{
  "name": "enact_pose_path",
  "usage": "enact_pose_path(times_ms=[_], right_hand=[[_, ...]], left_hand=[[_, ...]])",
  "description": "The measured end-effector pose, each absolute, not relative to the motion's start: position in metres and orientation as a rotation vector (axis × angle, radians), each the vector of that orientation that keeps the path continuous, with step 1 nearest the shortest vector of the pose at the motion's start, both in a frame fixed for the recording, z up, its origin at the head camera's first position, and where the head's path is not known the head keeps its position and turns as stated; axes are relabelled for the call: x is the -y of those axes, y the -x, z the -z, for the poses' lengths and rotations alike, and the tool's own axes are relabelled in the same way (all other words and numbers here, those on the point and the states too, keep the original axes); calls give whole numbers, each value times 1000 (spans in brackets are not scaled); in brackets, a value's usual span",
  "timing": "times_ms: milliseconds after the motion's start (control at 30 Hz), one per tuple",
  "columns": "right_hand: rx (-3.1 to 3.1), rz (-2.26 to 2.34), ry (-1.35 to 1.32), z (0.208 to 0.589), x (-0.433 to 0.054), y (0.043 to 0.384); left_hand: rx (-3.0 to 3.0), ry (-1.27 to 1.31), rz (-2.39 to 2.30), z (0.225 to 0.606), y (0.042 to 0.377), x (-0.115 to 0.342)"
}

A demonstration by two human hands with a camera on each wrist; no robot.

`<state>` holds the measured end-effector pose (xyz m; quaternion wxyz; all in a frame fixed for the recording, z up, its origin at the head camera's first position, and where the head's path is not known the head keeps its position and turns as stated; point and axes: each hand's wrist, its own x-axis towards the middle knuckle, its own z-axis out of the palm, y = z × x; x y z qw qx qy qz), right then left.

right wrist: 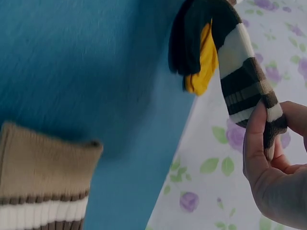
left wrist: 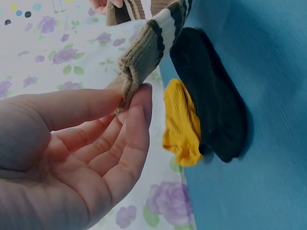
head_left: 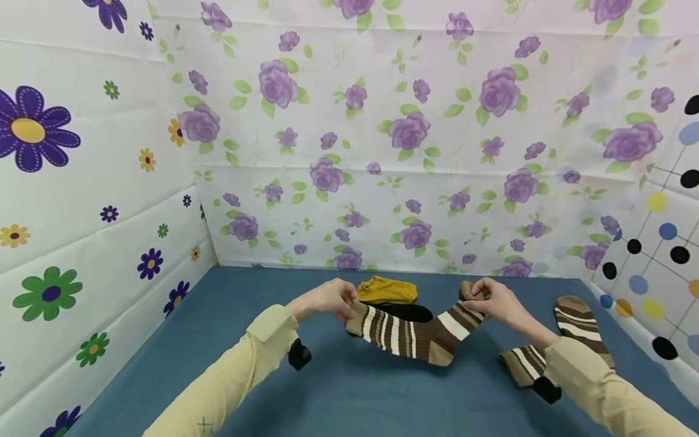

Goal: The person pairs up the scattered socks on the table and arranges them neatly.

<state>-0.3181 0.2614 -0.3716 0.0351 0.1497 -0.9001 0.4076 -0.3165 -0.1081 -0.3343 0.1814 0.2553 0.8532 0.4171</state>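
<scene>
A brown, tan and white striped sock (head_left: 404, 335) hangs between both hands above the blue table. My left hand (head_left: 330, 298) pinches its tan ribbed cuff (left wrist: 134, 62) between thumb and fingers. The toe end is pinched by my right hand (head_left: 498, 300), as the right wrist view also shows the sock (right wrist: 242, 72) narrowing between thumb and fingers. The sock sags in the middle, with its tan heel lowest. A second striped sock (head_left: 581, 325) lies on the table at the right, partly covered by my right forearm; its tan cuff (right wrist: 48, 163) shows in the right wrist view.
Behind the held sock lie a yellow sock (head_left: 386, 290) and a black sock (head_left: 406, 312), close together on the blue table (head_left: 262, 388). Floral sheets (head_left: 382, 200) rise at the back and left, and a dotted one (head_left: 655, 261) at the right.
</scene>
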Motion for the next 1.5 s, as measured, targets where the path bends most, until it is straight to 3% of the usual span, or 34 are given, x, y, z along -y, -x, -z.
enact_pose_path(times_ms=[733,1500], right_hand=[[2839,-1527,-463,386,-225,295],[2870,-1533,-520,407,-223,293]], left_hand=[[-2330,-616,-1097,346,318,145],[-2460,-511,-852,367,320,144]])
